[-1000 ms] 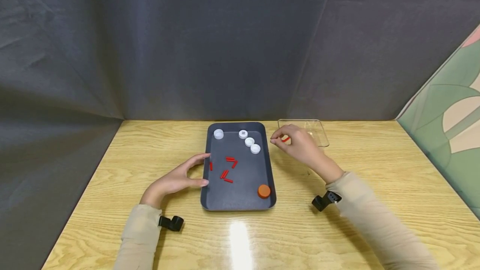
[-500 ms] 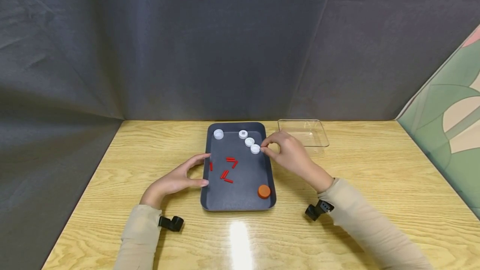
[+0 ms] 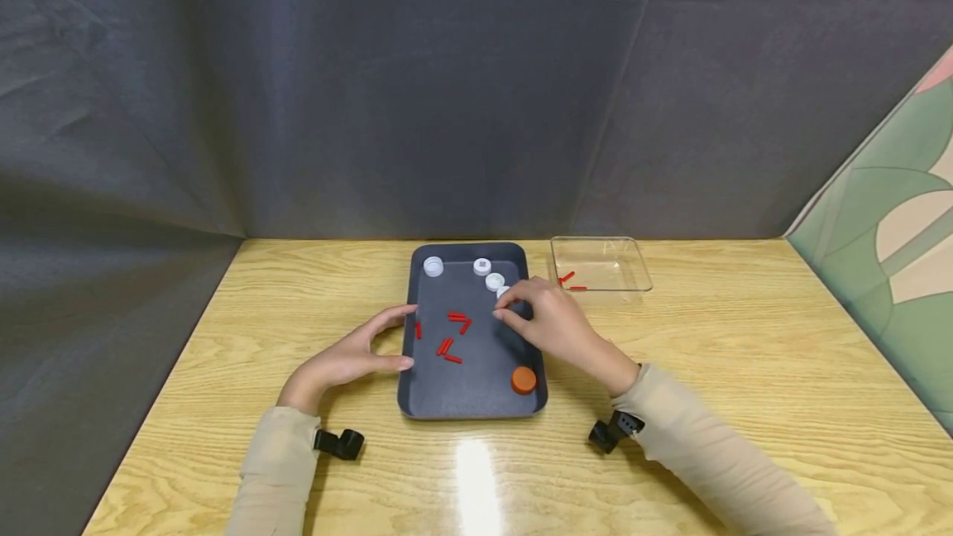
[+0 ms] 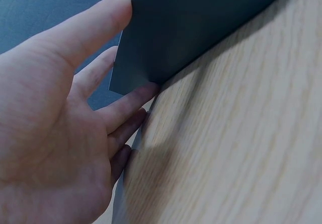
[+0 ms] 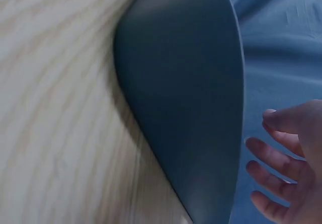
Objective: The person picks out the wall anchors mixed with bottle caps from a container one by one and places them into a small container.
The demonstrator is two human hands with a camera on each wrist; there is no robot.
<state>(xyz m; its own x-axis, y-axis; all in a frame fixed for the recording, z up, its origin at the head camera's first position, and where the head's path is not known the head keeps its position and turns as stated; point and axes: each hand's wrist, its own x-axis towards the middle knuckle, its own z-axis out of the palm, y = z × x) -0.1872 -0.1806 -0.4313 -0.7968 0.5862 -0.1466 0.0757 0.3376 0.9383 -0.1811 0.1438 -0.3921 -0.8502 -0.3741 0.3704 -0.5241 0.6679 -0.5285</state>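
Observation:
My left hand (image 3: 350, 354) rests at the left rim of the dark grey tray (image 3: 476, 408), thumb and forefinger reaching over the edge. In the left wrist view, other fingers touch the tray's outer wall with relaxed fingers. My right hand (image 3: 554, 321) hovers over the tray's right side, thumb and forefinger tips close together, with nothing seen between them. It partly covers one white cap (image 3: 502, 293). Several short red sticks (image 3: 445, 346) lie in the tray's middle and left. A few red sticks (image 3: 568, 277) are in the clear plastic box (image 3: 618, 267).
Along the tray's far end sit a white cap (image 3: 433, 266), another white cap (image 3: 482, 266) with a dark mark, and a third white cap (image 3: 495, 281). An orange cap (image 3: 524, 380) lies in the near right corner. A grey curtain (image 3: 447, 89) hangs behind the wooden table (image 3: 744, 313).
My right hand has moved left and nearer from the clear box to over the tray, uncovering the red sticks in the box. My left hand and the tray have stayed still.

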